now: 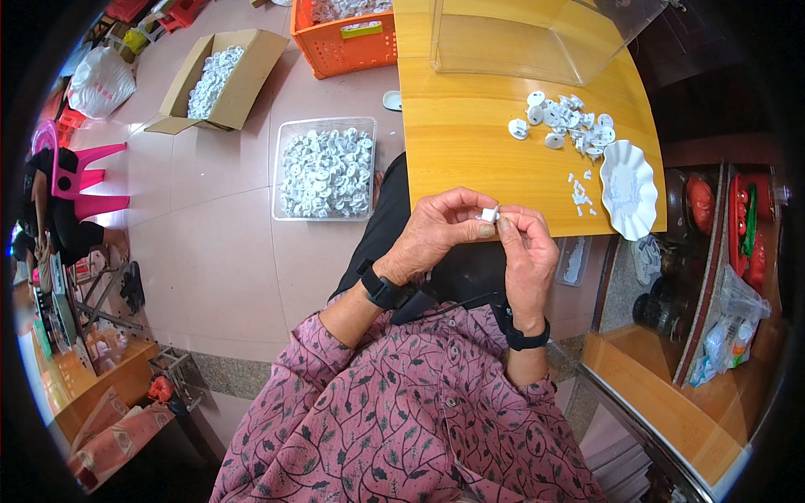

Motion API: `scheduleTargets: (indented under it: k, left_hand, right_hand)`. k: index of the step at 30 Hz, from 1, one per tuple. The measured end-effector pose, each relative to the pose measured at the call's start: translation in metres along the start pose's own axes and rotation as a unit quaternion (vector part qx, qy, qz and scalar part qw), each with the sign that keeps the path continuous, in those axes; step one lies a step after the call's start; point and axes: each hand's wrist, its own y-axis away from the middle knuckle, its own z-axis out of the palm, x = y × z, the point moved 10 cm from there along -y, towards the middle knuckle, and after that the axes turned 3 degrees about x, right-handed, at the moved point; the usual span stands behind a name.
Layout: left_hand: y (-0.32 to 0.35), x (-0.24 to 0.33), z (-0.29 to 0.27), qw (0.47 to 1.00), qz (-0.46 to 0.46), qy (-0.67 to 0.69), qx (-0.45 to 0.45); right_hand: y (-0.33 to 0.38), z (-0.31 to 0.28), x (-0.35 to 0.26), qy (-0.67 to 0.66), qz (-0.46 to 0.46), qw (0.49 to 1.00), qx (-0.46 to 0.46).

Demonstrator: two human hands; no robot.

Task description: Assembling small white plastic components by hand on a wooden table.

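White plastic is everywhere here, and one small white plastic piece (490, 215) sits pinched between both hands just off the near edge of the bench (470, 134). The left hand (436, 235) closes thumb and forefinger on it from the left, while the right hand (527, 251) meets it from the right with its fingertips pressed to the same piece; holding it from both sides close to the body probably steadies something this small while the fingers work on it. Both wrists carry black bands.

On the yellow wooden bench, towards its right edge, lies a loose heap of white parts (566, 121), near enough for the right hand to reach. A few tiny white bits (580, 193) are scattered closer to the near right corner, just beside a scalloped white dish (627, 189) that overhangs the right edge. A clear plastic box (537, 33) stands at the far side of the bench.

On the floor to the left, a clear tub (325, 168) is filled with similar white parts, just beside the person's knee. Further off are a cardboard box (222, 80) also holding white parts and an orange crate (344, 38).
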Motion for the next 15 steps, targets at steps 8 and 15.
scheduleTargets:
  k: [8,15]
  left_hand:
    - [0.000,-0.004,0.002,0.997,-0.013,0.072,-0.011]
    - [0.003,-0.007,-0.002,0.995,-0.022,0.093,-0.002]
  right_hand:
    - [0.000,-0.001,0.008,-0.028,0.036,0.999,-0.001]
    - [0.002,0.003,0.010,-0.024,0.016,1.000,0.006]
